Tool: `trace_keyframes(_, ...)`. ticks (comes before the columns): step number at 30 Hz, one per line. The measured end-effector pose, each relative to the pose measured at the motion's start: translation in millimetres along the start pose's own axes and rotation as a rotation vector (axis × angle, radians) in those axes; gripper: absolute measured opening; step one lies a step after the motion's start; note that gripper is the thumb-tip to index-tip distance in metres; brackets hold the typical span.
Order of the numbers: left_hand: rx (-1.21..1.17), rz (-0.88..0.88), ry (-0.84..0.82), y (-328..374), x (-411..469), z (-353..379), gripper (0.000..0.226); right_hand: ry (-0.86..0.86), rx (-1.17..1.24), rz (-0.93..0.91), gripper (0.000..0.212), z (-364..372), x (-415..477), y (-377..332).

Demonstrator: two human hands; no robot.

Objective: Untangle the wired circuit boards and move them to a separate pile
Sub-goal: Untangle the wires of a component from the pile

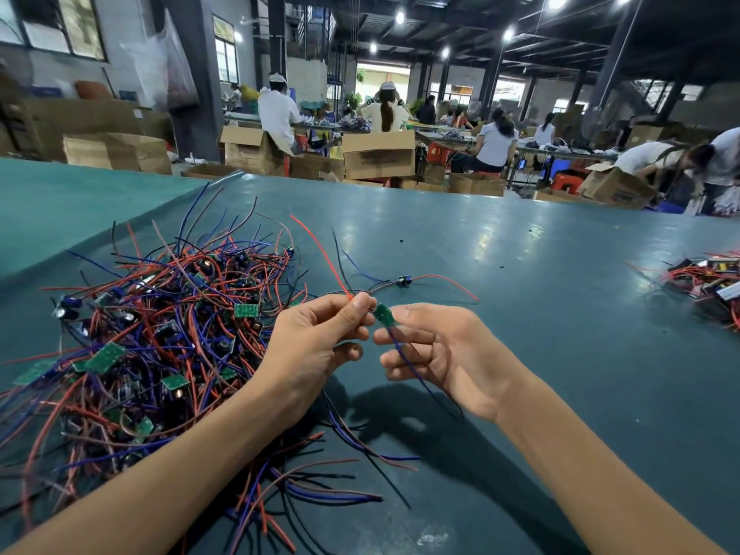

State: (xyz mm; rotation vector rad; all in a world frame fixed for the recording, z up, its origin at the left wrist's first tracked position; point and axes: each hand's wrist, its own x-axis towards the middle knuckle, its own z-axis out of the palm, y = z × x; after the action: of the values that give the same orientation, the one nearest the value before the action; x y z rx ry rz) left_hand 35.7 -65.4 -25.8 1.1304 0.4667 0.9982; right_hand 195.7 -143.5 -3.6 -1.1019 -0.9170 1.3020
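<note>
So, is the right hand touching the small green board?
Touching. The head view shows the right hand pinching the small green board between thumb and fingers.

I see only half the small green circuit board (383, 315); fingertips (361, 305) cover the rest. The red-wired pile (708, 280) is cut off rightward.

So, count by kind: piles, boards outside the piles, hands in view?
Piles: 2, left pile and right pile
Boards outside piles: 2, held board and loose board
Hands: 2, left hand and right hand, both on the held board
Total: 6
</note>
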Motion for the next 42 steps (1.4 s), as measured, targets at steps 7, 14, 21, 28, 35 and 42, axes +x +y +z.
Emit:
trace_keyframes(7, -0.05, -0.053, 0.012, 0.6, 2.4, -0.9, 0.019, 0.225, -0.557, -0.518, 0.025, 2.5, -0.8, 9.7)
trace_keyframes(14, -0.104, -0.068, 0.041, 0.7, 5.6, -3.7, 0.015, 0.233, -0.686, -0.619, 0.025, -5.6, 3.7, 13.0)
trace_keyframes(21, -0.097, -0.109, 0.157, 0.4, 8.8, -5.3, 0.017, 0.158, -0.847, -0.477, 0.016, -40.6, 4.7, -2.4)
trace_keyframes(28, -0.034, -0.204, 0.136, 0.7, 9.0, -8.5, 0.012, 0.277, -1.005, -0.284, 0.019, -97.9, -2.2, -12.8)
trace_keyframes(35, -0.06, -0.264, 0.187, 4.9, 11.9, -8.1, 0.014, 0.222, -1.192, -0.112, 0.017, -108.1, -1.3, -11.1)
trace_keyframes(42, 0.629, 0.013, -0.076, -7.1, 2.4, -6.6, 0.014, 0.173, -1.257, -0.011, 0.027, -110.1, -3.8, -15.8)
